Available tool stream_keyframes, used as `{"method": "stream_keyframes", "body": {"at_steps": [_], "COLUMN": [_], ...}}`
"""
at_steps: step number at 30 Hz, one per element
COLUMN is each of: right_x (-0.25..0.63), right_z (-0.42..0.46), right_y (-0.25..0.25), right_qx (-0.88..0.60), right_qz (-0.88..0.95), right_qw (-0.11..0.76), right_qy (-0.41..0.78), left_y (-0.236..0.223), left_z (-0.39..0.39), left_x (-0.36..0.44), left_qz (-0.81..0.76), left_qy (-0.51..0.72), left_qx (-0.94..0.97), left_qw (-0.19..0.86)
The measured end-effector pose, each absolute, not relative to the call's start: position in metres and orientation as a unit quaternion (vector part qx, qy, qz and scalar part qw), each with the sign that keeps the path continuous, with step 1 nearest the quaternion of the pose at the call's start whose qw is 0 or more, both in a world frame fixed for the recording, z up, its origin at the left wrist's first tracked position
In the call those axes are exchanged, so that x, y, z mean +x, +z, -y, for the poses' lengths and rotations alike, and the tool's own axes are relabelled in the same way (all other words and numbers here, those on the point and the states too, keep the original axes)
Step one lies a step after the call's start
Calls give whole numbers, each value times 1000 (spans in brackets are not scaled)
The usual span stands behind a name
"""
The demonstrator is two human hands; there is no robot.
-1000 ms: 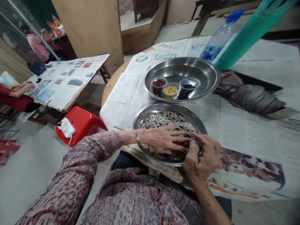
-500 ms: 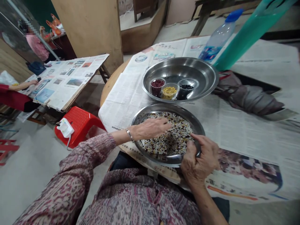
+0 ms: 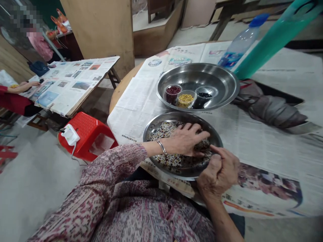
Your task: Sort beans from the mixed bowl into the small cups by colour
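- Your left hand [image 3: 185, 139]: fingers curled down into the mixed grains [image 3: 161, 132], hold unclear.
- Your right hand [image 3: 218, 174]: fingers half-closed at the steel plate [image 3: 181, 116], near right rim; grip unclear.
- Three small cups [image 3: 185, 99] stand in the far steel bowl [image 3: 222, 79].

Round wooden tabletop [image 3: 118, 94], curved edge exposed at the left, overlaid with printed newspaper sheets [image 3: 131, 107]. Directly on the sheets: one wide, shallow stainless-steel basin [image 3: 202, 71]; one smaller round stainless-steel plate [image 3: 181, 116], just beside it; one upright clear plastic bottle with blue cap [image 3: 239, 45], at the far side; one folded grey fabric bundle [image 3: 274, 111], at the right.
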State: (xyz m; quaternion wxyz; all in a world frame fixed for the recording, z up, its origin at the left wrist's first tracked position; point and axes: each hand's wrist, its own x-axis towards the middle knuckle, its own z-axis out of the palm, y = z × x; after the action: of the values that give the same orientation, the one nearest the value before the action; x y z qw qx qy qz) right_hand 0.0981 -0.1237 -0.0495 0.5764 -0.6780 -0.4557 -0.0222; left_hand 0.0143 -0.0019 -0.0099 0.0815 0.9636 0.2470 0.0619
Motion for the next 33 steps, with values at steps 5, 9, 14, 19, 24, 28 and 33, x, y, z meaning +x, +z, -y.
{"method": "stream_keyframes", "body": {"at_steps": [5, 9, 14, 19, 24, 28, 33], "right_x": [98, 98, 99, 99, 103, 118, 123], "right_z": [125, 125, 124, 123, 122, 125, 131], "right_y": [-50, -52, -50, -51, -53, -46, -33], "right_qx": [-676, -672, -668, -670, -668, -616, -531], "right_qz": [452, 457, 457, 460, 500, 632, 802], "right_qw": [582, 583, 586, 583, 550, 469, 250], "right_qy": [-27, -22, -24, -28, -32, -36, 112], "left_y": [-18, -7, 22, 19, -2, -18, -31], "left_z": [4, 5, 8, 16, 20, 19, 21], "left_x": [24, 4, -48, -90, -114, -123, -122], "left_qz": [-58, 1, -73, -151, -241, -256, -263], "left_qy": [0, -38, -36, 46, 113, 162, 207], "left_qx": [987, 989, 992, 981, 955, 941, 932], "left_qw": [150, 144, 94, 110, 134, 153, 137]}}
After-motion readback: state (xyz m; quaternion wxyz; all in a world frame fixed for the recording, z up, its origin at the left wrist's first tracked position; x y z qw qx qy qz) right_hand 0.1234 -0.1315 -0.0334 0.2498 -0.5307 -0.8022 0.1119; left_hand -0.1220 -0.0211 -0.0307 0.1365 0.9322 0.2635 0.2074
